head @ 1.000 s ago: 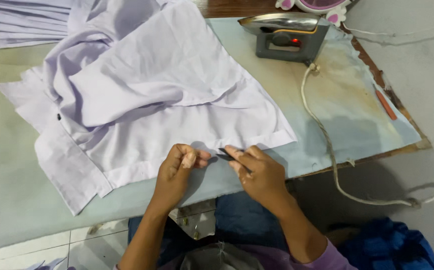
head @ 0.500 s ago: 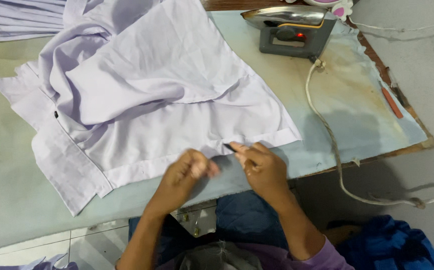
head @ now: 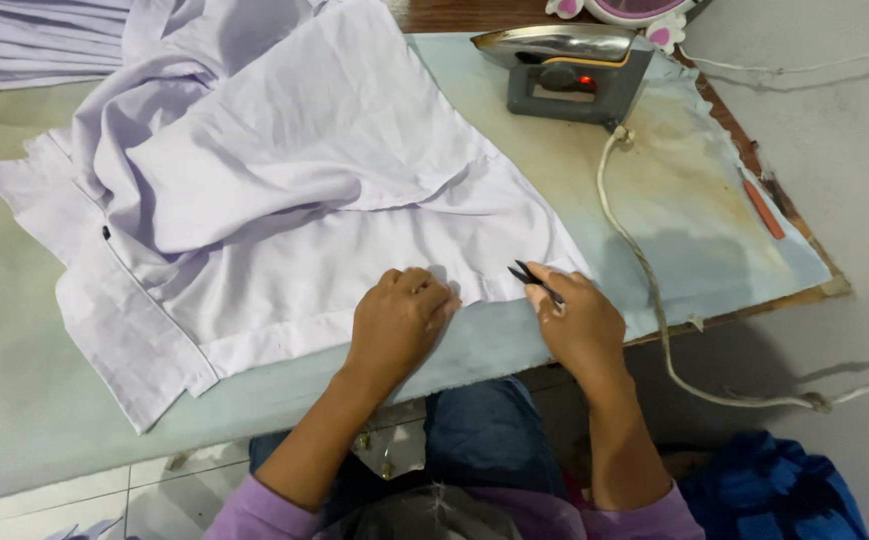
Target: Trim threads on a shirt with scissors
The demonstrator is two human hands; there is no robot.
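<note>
1. The ironing table [head: 14, 400], covered in a pale green-grey cloth with a brown scorch stain toward its right end, took up most of the view.
2. A pale lilac shirt [head: 284, 190] lay spread and rumpled across the table, its hem running along the near side by both hands.
3. A stack of folded lilac garments [head: 24, 40] sat at the far left corner of the table.
4. A blue bag [head: 774, 500] lay on the floor at the lower right.
5. An iron [head: 564, 65] stood at the far edge of the table with a small red light showing — its cord [head: 644, 290] trailed over the table's near edge to the floor.
6. The left hand [head: 399, 320] rested on the shirt's hem, knuckles up and fingers curled under; whether it pinched the cloth could not be told.
7. The right hand [head: 579, 325] lay just beside the hem's right corner, closed around small black thread snips [head: 534, 281] — their blades pointed left toward the fabric edge.
8. A slim red marker [head: 762, 208] lay near the table's right edge, well apart from the hands.
</note>
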